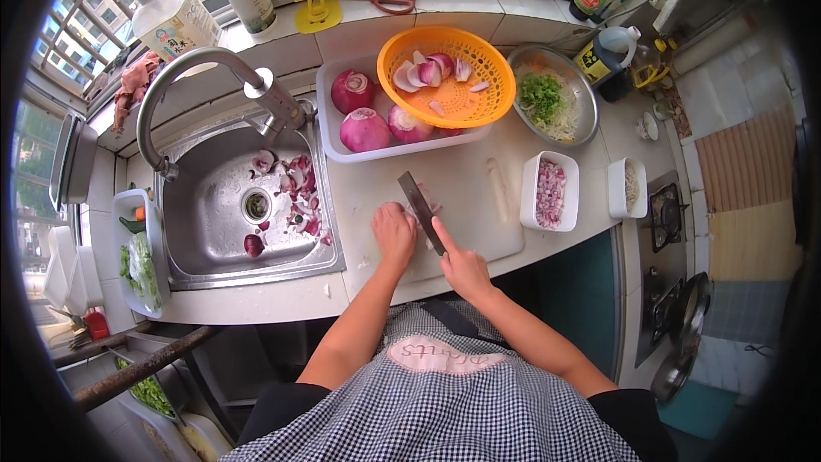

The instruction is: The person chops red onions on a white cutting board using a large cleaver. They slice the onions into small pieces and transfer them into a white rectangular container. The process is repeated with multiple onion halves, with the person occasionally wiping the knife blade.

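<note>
My right hand (pixel 465 271) grips a dark-bladed kitchen knife (pixel 418 208), its index finger laid along the blade. The blade slants over a white cutting board (pixel 474 237). Just left of the knife, my left hand (pixel 394 234) is curled down with its fingers on a red onion piece, mostly hidden by hand and blade. Cut red onion (pixel 433 200) shows beyond the blade. To the right stands a white container (pixel 572 196) of diced red onion (pixel 550 196). Behind the board, an orange colander (pixel 449 117) with onion wedges (pixel 431 72) rests over a plastic tub (pixel 330 144) of peeled onions (pixel 364 131).
At left is a steel sink (pixel 205 237) with onion skins (pixel 298 183) under a curved faucet (pixel 183 64). A metal bowl (pixel 590 122) of shredded vegetables and a small white container (pixel 617 189) stand right, before a gas stove (pixel 664 212). Red-handled scissors (pixel 392 0) lie on the ledge.
</note>
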{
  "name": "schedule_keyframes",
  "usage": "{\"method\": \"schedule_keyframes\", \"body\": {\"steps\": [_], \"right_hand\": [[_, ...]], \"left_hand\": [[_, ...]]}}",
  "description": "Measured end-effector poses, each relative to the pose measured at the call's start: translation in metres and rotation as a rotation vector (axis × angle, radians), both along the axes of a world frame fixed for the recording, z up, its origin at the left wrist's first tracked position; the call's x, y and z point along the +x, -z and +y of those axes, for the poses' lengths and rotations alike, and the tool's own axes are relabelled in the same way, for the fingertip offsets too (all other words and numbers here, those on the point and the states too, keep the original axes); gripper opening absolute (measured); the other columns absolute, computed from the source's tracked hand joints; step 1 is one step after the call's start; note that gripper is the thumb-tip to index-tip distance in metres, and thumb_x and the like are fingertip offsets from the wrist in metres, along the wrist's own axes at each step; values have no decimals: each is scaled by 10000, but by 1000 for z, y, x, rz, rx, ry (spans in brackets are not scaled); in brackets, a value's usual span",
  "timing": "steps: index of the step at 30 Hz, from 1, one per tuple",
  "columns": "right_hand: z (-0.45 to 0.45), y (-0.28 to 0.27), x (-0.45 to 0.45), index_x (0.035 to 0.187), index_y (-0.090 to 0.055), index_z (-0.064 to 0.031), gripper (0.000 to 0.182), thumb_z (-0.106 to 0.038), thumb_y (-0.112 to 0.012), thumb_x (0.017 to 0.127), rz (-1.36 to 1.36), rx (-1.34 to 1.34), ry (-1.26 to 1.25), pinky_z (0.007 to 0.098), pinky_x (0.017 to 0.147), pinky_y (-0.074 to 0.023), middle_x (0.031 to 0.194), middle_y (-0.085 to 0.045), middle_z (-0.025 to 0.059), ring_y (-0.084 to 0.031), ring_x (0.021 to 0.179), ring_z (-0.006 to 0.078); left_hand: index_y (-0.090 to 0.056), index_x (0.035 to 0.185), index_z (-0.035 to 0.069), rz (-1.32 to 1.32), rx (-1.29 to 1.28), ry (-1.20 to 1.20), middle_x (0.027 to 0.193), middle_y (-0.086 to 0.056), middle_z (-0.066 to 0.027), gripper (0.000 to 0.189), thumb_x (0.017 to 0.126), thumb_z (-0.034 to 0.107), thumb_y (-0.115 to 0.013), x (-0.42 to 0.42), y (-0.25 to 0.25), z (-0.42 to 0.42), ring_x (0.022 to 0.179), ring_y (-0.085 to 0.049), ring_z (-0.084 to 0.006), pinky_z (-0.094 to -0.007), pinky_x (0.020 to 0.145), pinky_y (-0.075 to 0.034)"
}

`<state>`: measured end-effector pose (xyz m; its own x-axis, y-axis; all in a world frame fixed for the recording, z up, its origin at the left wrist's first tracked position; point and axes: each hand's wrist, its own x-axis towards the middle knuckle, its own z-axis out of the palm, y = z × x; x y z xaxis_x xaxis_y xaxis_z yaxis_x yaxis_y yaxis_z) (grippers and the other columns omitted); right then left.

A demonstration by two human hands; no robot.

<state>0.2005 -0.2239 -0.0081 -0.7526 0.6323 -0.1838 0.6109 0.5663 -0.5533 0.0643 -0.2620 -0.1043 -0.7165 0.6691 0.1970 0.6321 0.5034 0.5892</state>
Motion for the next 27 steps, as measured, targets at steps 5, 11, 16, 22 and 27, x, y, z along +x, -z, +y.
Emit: {"method": "schedule_keyframes", "body": {"steps": [5, 11, 16, 22, 27], "right_hand": [[2, 9, -11, 1397, -146, -314, 791, -77, -521, 742, -167, 33, -31, 470, 544, -453, 588, -567, 159, -568, 557, 370], [-8, -7, -9, 1396, -157, -313, 788, -71, -518, 738, -177, -1, -57, 465, 538, -453, 592, -569, 149, -572, 555, 358], [0, 10, -6, 1396, -168, -303, 778, -64, -511, 739, -38, 55, -73, 456, 532, -453, 605, -575, 137, -575, 559, 344], [-7, 12, -12, 1394, -182, -301, 762, -64, -506, 745, -149, 32, -83, 448, 531, -451, 598, -572, 137, -572, 557, 345], [-7, 1, -8, 1394, -183, -297, 763, -62, -508, 744, -106, -8, -111, 458, 534, -449, 601, -574, 142, -572, 554, 351]], "left_hand": [[-463, 799, 42, 37, -28, 28, 812, -484, -115, 125, 732, 137, -509, -1, -1, -8, 803, -456, -291, -402, 715, -347], [-464, 797, 44, 46, -31, 29, 803, -486, -110, 131, 722, 137, -518, 3, 2, -24, 804, -457, -286, -397, 718, -348], [-464, 801, 38, 35, -10, 8, 804, -483, -115, 150, 713, 141, -528, 3, 1, -24, 807, -457, -290, -399, 720, -347], [-459, 838, 37, 45, -75, 15, 824, -482, -120, 180, 722, 148, -543, 4, -1, -26, 817, -450, -297, -404, 723, -340], [-469, 809, 40, 36, -86, -3, 835, -479, -122, 165, 711, 152, -541, 5, -7, -29, 825, -448, -292, -396, 731, -344]]}}
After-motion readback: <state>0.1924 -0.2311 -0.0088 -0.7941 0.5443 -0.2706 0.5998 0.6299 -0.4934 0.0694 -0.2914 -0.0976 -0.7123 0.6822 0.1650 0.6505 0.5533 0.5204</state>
